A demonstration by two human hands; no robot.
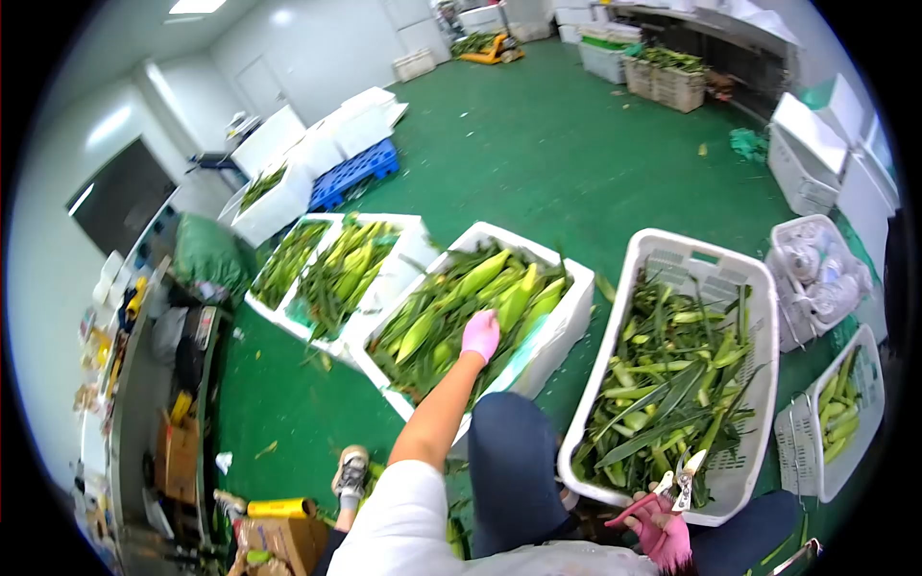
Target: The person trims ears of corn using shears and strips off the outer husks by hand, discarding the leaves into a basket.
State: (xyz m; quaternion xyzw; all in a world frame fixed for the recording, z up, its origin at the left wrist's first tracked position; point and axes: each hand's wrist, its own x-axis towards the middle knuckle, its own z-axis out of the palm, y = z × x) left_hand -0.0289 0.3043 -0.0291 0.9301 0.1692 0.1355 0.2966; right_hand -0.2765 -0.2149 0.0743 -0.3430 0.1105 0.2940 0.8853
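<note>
My left hand (481,335), in a pink glove, reaches into a white foam box (572,331) of green corn ears (480,276). Its fingers are curled in against the corn; whether they grip an ear is hidden. Low on the right, my right hand (661,534), also gloved in pink, holds pruning shears (684,480) with red handles. The shear blades point up over the near end of a white plastic basket (570,437), which is full of husks, leaves and trimmed stalks (672,374).
More foam boxes of corn (351,269) stand to the left, before a blue pallet (353,175). At the right are a basket of clear bags (816,264) and a smaller basket of corn (840,413). Another person's shoe (352,470) shows beside a cardboard box (288,542).
</note>
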